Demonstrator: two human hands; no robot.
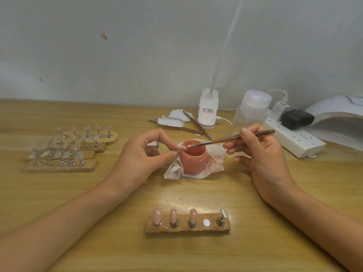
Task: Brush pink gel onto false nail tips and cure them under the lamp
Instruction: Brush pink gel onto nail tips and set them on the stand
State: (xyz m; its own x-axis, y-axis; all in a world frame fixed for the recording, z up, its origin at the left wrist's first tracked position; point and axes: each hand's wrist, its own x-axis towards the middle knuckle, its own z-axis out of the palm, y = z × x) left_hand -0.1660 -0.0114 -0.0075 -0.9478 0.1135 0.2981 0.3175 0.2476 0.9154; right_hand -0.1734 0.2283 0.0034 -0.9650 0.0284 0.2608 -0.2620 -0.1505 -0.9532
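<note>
My left hand [141,154] pinches a small metal nail stand with a nail tip [181,147] just left of the open pink gel jar [193,159]. A thin brown brush [231,138] is held in my right hand [261,152], its bristles touching the nail tip over the jar's rim. Near me, a wooden holder [187,228] carries three pink-coated tips on stands, one bare magnet spot and one stand at its right end. The white curing lamp [341,122] sits at the far right.
Several wooden holders with clear tips [66,150] lie at the left. The jar stands on a stained tissue [214,160]. Behind it are tweezers [196,124], a clip lamp base [208,112], a plastic dispenser bottle [251,110] and a power strip [294,138].
</note>
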